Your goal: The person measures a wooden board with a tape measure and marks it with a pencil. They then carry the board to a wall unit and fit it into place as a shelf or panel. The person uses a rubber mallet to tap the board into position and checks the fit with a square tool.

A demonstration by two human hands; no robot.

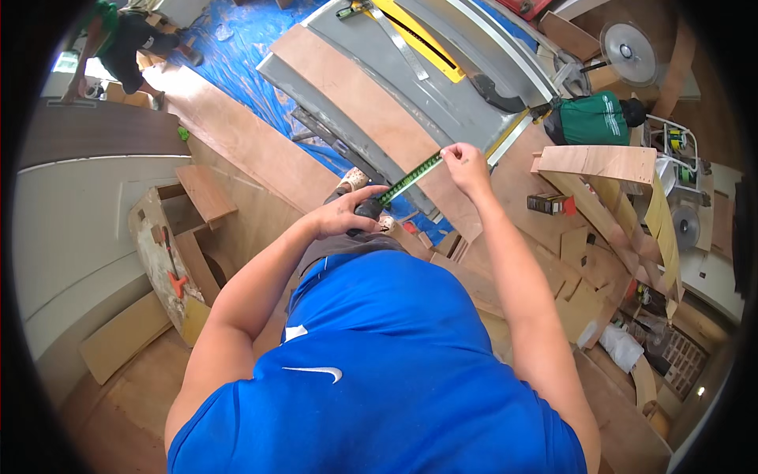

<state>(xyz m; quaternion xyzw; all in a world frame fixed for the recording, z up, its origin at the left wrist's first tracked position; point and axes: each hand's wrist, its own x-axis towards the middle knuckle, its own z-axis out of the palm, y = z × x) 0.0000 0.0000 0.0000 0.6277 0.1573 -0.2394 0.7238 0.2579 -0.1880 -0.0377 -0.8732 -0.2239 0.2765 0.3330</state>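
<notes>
My left hand (pixel 341 213) is wrapped round the dark case of a tape measure (pixel 368 212), just in front of my waist. From it a green blade (pixel 412 175) runs out to the upper right. The blade's far end is pinched between the thumb and fingers of my right hand (pixel 469 169). Beneath the stretched blade lies a long reddish plywood strip (pixel 359 103), resting along the near side of a grey machine table (pixel 466 103). The blade crosses this strip near its lower end.
On the grey table are a yellow slotted piece (pixel 418 38) and a metal square (pixel 401 46). Blue sheeting (pixel 237 59) covers floor beyond. One person (pixel 130 47) stands far left; another in green (pixel 594 118) bends at right. Plywood offcuts (pixel 564 272) and a cabinet carcass (pixel 178 237) flank me.
</notes>
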